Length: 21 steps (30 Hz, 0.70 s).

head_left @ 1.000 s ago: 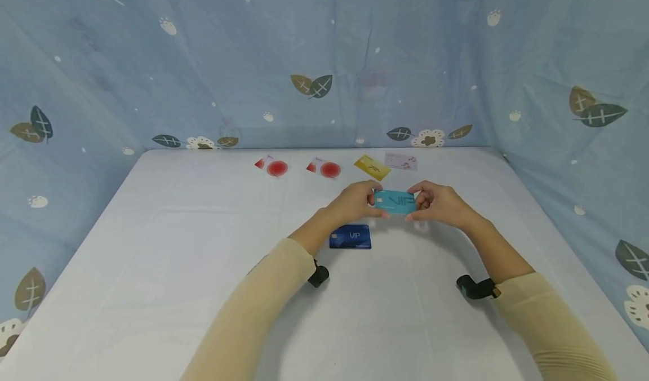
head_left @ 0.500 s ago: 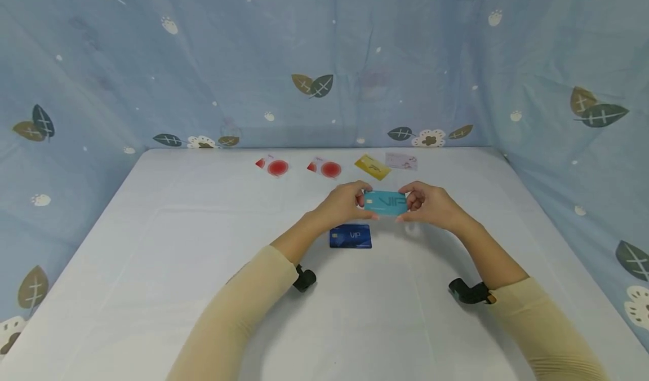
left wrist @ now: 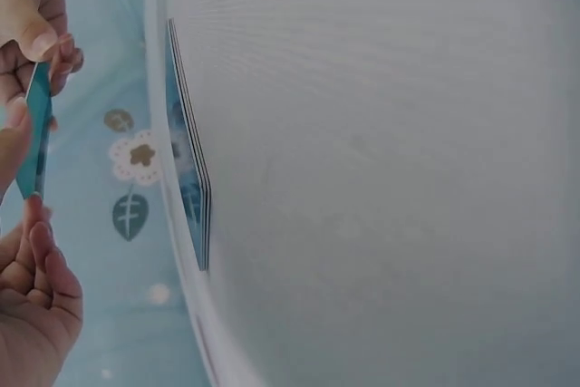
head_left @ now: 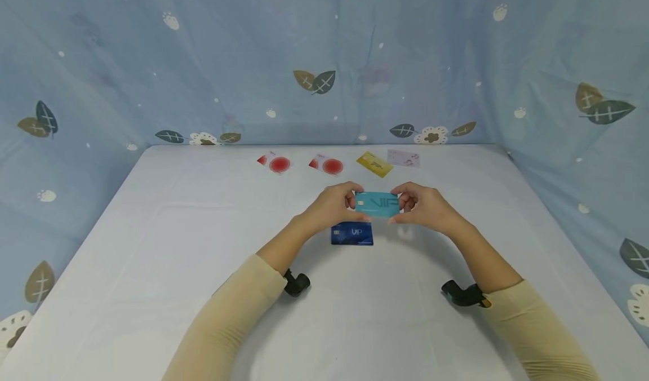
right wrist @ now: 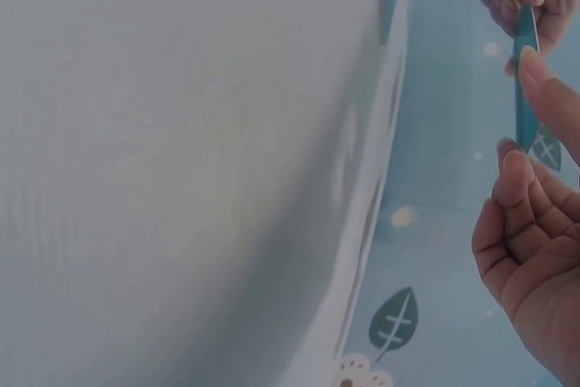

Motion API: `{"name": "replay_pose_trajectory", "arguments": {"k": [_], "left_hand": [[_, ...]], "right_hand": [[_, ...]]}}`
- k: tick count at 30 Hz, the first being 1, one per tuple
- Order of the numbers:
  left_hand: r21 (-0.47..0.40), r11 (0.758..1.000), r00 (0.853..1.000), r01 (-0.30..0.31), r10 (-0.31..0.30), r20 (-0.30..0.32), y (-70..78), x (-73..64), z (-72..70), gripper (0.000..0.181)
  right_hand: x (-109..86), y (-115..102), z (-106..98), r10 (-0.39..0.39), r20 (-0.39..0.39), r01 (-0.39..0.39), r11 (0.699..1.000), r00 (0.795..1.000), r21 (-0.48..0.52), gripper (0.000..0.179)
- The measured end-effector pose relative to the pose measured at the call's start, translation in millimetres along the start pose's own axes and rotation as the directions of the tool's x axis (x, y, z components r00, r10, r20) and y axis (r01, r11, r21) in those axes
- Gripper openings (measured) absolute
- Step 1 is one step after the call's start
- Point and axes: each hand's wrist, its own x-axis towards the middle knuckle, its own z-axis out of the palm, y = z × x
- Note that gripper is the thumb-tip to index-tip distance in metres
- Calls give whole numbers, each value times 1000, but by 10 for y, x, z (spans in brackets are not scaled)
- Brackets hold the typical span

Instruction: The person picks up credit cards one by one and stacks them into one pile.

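Observation:
A teal card [head_left: 377,204] marked VIP is held up above the white table, tilted toward the head camera. My left hand [head_left: 332,205] pinches its left end between thumb and fingers. At the right end my right hand [head_left: 423,206] pinches it the same way. In the left wrist view the teal card [left wrist: 38,129] appears nearly edge-on between both hands. Just below and left of it lies a dark blue VIP card [head_left: 352,233]. Seen from the left wrist, this blue card [left wrist: 188,165] shows several layered edges, like a small stack.
Along the back of the white table [head_left: 152,229] lie two red-and-white cards [head_left: 279,164] [head_left: 332,166], a yellow card [head_left: 374,164] and a pale pink card [head_left: 403,158]. A blue leaf-patterned cloth [head_left: 253,48] hangs behind and at both sides.
Both hands have moved left with the teal card, which now hangs nearer to the spot above the dark blue card. The cards on the table keep their places.

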Motion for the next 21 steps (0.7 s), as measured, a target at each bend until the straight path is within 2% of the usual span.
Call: {"name": "replay_pose_trajectory", "arguments": {"k": [10, 21], "left_hand": [[-39, 999, 1000, 24, -24, -14, -17, -156, -80, 62], [-129, 991, 998, 40, -46, -44, -73, -322, -104, 59]], "right_hand": [[0, -91, 83, -19, 2, 19, 999, 1000, 39, 59], [-48, -185, 212, -11, -7, 11, 994, 1000, 110, 59]]}}
